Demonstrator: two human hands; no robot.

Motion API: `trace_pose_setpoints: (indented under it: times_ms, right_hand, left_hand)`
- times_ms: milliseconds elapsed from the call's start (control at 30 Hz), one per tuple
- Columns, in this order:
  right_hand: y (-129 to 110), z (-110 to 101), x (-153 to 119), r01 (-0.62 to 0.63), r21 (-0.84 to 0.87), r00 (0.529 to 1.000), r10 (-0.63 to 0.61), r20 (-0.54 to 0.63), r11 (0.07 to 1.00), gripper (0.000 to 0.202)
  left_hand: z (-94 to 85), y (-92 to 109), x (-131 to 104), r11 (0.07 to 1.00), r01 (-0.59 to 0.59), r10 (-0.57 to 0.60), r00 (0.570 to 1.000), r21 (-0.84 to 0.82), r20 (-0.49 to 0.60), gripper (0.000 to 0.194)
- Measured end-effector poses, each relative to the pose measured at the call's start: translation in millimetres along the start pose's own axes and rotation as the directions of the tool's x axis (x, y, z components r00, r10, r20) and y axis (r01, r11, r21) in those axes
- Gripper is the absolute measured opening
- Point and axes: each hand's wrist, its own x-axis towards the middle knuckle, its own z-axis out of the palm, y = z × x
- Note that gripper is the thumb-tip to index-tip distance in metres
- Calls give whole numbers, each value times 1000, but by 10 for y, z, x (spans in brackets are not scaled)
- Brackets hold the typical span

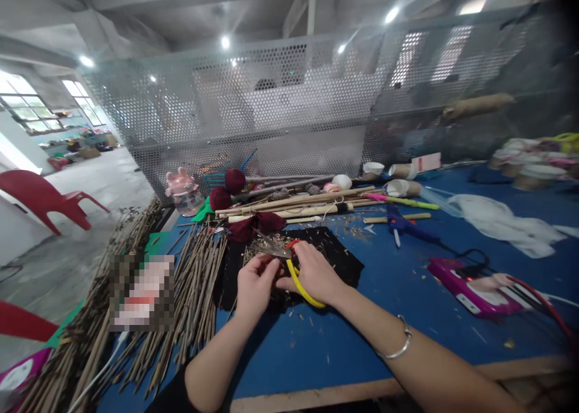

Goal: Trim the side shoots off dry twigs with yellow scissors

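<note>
My right hand is wrapped round the yellow and red handles of a pair of scissors, whose blades point left and lie partly open. Close by on the left, my left hand pinches something at the blades, most likely a thin twig, but it is too small to make out. Both hands are over a black cloth strewn with small twig clippings. Just behind the blades lies a dark red cloth bow. A bundle of cut twigs lies to the left of my left hand.
Long branches line the table's left edge. Behind the cloth lie wooden sticks and a pink jar. To the right are a blue glue gun, a magenta power strip with cables, and a white plastic bag.
</note>
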Motion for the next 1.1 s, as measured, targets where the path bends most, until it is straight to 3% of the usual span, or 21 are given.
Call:
trace_pose_setpoints:
  times_ms: [200,433,867,1100]
  right_hand:
    - [-52,-20,-7,24,7,999,-24,26,1000,56]
    - [-38,13,3,-89,4,987,87,135,996,48]
    - [13,60,41,-116,-60,986,123,114,991,41]
    - [8,29,30,-92,-79,991,99,89,993,40]
  left_hand:
    - [-4,-1,-11,997,-71,71,997,2,18,22]
    - [-16,37,-24,998,-35,35,999,60,-3,22]
    - [-32,-7,-6,998,30,-27,997,53,-68,29]
    - [-27,4,2,1000,17,-17,1000,-21,-7,25]
